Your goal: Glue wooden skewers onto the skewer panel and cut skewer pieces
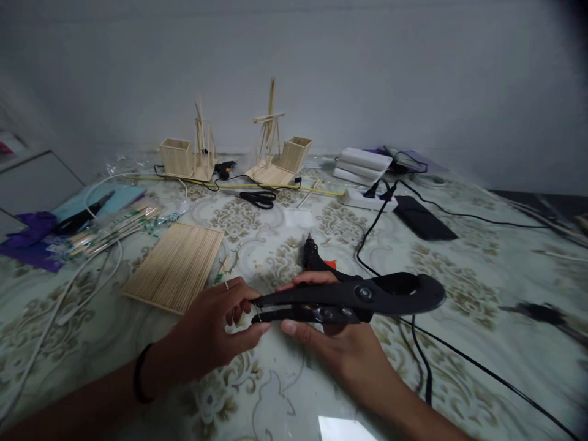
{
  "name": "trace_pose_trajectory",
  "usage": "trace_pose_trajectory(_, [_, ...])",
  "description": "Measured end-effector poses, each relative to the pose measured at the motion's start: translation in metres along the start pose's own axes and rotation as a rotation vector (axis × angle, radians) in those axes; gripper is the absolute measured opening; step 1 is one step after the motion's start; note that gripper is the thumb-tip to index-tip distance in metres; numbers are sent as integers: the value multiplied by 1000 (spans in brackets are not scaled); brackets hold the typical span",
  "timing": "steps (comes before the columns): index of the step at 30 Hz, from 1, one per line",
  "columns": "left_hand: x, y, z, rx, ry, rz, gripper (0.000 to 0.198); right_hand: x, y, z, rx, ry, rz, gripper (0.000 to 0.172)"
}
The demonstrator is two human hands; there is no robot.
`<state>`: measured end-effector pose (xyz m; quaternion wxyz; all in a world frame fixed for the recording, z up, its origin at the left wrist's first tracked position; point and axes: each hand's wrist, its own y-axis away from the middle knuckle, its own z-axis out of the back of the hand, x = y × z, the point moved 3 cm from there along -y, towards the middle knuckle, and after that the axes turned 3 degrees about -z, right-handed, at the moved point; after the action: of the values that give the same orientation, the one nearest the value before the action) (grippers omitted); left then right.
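Between my hands lies a pair of black hand shears (331,300), held sideways with a round pivot bolt and a broad rounded end to the right. My left hand (229,324) pinches the narrow left ends, where a thin wire loop joins the two arms. Under and around the middle of the shears is my right hand (340,349), its thumb along the near side. Just beyond them rests a black glue gun (312,252) with an orange part, nozzle pointing away, partly hidden by the shears. A flat panel of wooden sticks (177,266) lies left of the hands.
Two stick models with boxes (177,158) (296,154) stand at the back. Black scissors (258,199), another glue gun (225,169) and a yellow strip lie before them. Bagged sticks (119,226) are left. A power strip (367,199), phone (425,217) and cables occupy the right.
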<state>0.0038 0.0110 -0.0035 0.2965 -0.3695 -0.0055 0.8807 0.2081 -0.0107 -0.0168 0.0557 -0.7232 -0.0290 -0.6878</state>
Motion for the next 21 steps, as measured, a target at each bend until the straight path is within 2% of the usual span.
trace_pose_trajectory(5, [4, -1, -1, 58, 19, 11, 8, 0, 0, 1, 29, 13, -16, 42])
trace_pose_trajectory(12, [8, 2, -7, 139, 48, 102, 11, -3, 1, -1, 60, 44, -9, 41])
trace_pose_trajectory(21, [8, 4, -9, 154, 26, 55, 7, -2, 0, -3, 62, 90, 42, 37])
